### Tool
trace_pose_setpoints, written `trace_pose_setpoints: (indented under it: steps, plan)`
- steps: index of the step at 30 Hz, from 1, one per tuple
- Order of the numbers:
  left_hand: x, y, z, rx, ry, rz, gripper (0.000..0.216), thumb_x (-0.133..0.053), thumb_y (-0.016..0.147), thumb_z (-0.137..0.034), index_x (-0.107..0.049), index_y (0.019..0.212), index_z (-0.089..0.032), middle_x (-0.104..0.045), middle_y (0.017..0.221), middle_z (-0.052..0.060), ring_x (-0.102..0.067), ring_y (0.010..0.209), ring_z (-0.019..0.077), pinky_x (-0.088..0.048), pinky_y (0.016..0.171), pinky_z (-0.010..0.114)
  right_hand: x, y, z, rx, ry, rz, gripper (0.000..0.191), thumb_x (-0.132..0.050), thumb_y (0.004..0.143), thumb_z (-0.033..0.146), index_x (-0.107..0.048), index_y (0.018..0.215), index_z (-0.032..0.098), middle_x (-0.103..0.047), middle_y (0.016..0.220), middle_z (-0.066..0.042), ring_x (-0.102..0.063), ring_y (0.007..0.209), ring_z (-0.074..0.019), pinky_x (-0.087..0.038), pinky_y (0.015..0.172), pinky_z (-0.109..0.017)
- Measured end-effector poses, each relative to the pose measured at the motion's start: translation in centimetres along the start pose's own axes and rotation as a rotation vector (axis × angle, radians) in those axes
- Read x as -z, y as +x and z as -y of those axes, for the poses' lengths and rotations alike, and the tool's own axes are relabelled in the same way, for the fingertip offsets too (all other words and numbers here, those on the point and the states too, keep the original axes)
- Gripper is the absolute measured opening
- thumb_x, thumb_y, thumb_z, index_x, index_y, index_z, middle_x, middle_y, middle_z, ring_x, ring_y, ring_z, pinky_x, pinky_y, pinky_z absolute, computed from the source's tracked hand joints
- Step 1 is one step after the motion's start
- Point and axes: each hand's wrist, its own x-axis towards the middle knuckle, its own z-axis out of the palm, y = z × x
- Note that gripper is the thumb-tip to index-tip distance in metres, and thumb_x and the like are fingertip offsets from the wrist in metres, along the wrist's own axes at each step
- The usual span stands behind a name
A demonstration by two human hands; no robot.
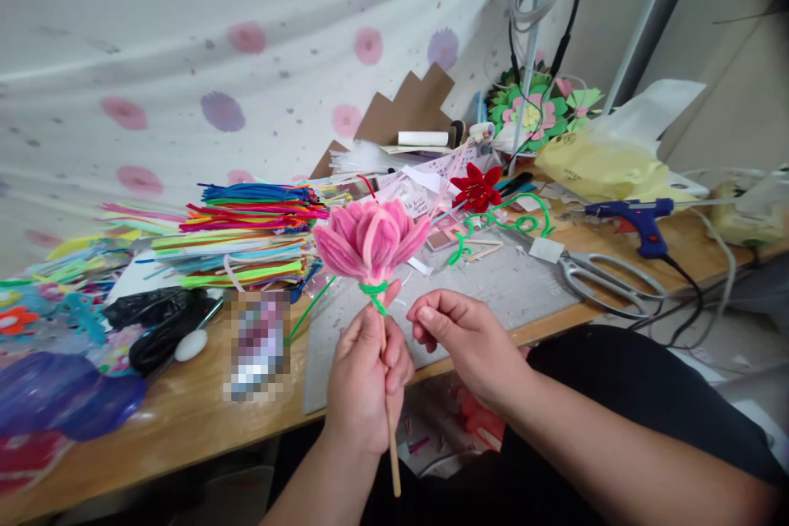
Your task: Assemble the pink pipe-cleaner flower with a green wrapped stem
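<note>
My left hand [365, 378] is closed round the thin wooden stick of a pink pipe-cleaner flower [373, 242], held upright above the table's front edge. A green pipe cleaner [373, 289] is wound round the base of the petals, just over my thumb. The bare lower end of the stick [394, 460] sticks out below my fist. To the right of the flower, apart from it, my right hand [453, 325] has thumb and fingers pinched together. Anything between those fingertips is hidden.
A grey cutting mat [326, 362] lies under both hands. Bundles of coloured pipe cleaners [246, 226] are stacked left. On the right are scissors [607, 279], a blue glue gun [647, 222] with its cord, and curled green pipe cleaners [523, 218]. A red flower [477, 187] lies behind.
</note>
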Motion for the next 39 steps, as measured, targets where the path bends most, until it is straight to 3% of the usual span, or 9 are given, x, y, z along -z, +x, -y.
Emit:
trace_pose_setpoints:
  steps: [5, 13, 18, 24, 30, 33, 36, 39]
  plan:
    - [-0.2, -0.1, 0.1, -0.152, 0.131, -0.117, 0.029, -0.056, 0.086, -0.036, -0.058, 0.107, -0.016, -0.041, 0.050, -0.008, -0.029, 0.035, 0.0025, -0.021, 0.042, 0.020, 0.5, -0.3, 0.0, -0.003, 0.037, 0.057, 0.026, -0.055, 0.086, 0.038, -0.060, 0.074, 0.015, -0.054, 0.059, 0.002, -0.047, 0.056, -0.0077, -0.036, 0.055, -0.022]
    - [-0.2, -0.8, 0.1, -0.105, 0.171, -0.009, 0.031, -0.063, 0.082, -0.025, -0.059, 0.112, -0.016, -0.036, 0.049, -0.010, -0.029, 0.038, 0.0015, -0.019, 0.044, 0.020, 1.1, -0.7, -0.2, -0.006, 0.111, 0.077, 0.034, -0.059, 0.083, 0.039, -0.049, 0.060, 0.017, -0.042, 0.051, 0.006, -0.036, 0.049, -0.0069, -0.029, 0.051, -0.022]
    - [-0.3, -0.7, -0.2, -0.121, 0.127, 0.006, 0.036, -0.059, 0.084, -0.022, -0.056, 0.119, -0.016, -0.038, 0.049, -0.009, -0.029, 0.037, 0.0013, -0.020, 0.045, 0.020, 1.6, -0.9, 0.1, -0.016, 0.057, 0.141, 0.030, -0.058, 0.084, 0.041, -0.052, 0.068, 0.016, -0.048, 0.059, 0.004, -0.042, 0.057, -0.0084, -0.033, 0.058, -0.024]
    - [-0.5, -0.4, -0.5, -0.112, 0.105, 0.015, 0.036, -0.059, 0.082, -0.019, -0.058, 0.117, -0.016, -0.043, 0.052, -0.007, -0.031, 0.037, 0.0013, -0.022, 0.046, 0.021, 2.4, -1.4, 1.3, -0.004, -0.097, 0.266, 0.021, -0.053, 0.088, 0.036, -0.055, 0.080, 0.017, -0.051, 0.071, 0.001, -0.048, 0.068, -0.0105, -0.037, 0.067, -0.025]
    - [-0.8, -0.5, -0.8, -0.121, 0.077, 0.023, 0.038, -0.057, 0.081, -0.019, -0.057, 0.119, -0.016, -0.044, 0.053, -0.007, -0.032, 0.037, 0.0027, -0.022, 0.046, 0.022, 2.8, -1.7, 2.6, 0.074, -0.259, 0.310, 0.006, -0.052, 0.082, 0.018, -0.058, 0.079, 0.018, -0.056, 0.081, -0.002, -0.052, 0.077, -0.0122, -0.041, 0.072, -0.026]
    - [-0.6, -0.8, -0.8, -0.109, 0.044, 0.049, 0.036, -0.054, 0.084, -0.022, -0.057, 0.119, -0.017, -0.045, 0.054, -0.006, -0.033, 0.037, 0.0035, -0.022, 0.046, 0.022, 3.4, -1.8, 3.0, 0.133, -0.466, 0.360, 0.008, -0.056, 0.077, 0.015, -0.062, 0.072, 0.017, -0.060, 0.078, -0.001, -0.054, 0.068, -0.0109, -0.042, 0.064, -0.024]
    - [-0.6, -1.0, -0.7, -0.075, -0.005, 0.066, 0.034, -0.047, 0.089, -0.032, -0.056, 0.119, -0.018, -0.045, 0.055, -0.005, -0.032, 0.037, 0.0037, -0.021, 0.045, 0.022, 3.8, -1.8, 3.2, 0.175, -0.677, 0.291, 0.023, -0.060, 0.079, 0.020, -0.055, 0.056, 0.017, -0.047, 0.049, 0.005, -0.041, 0.046, -0.0069, -0.033, 0.047, -0.021]
    - [-1.0, -1.1, -0.6, -0.041, -0.043, 0.076, 0.036, -0.044, 0.090, -0.039, -0.057, 0.117, -0.018, -0.043, 0.053, -0.006, -0.030, 0.036, 0.0030, -0.021, 0.043, 0.021, 3.3, -1.6, 3.1, 0.324, -0.698, 0.209, 0.010, -0.060, 0.078, 0.017, -0.059, 0.067, 0.018, -0.057, 0.063, 0.001, -0.051, 0.060, -0.0104, -0.040, 0.056, -0.023]
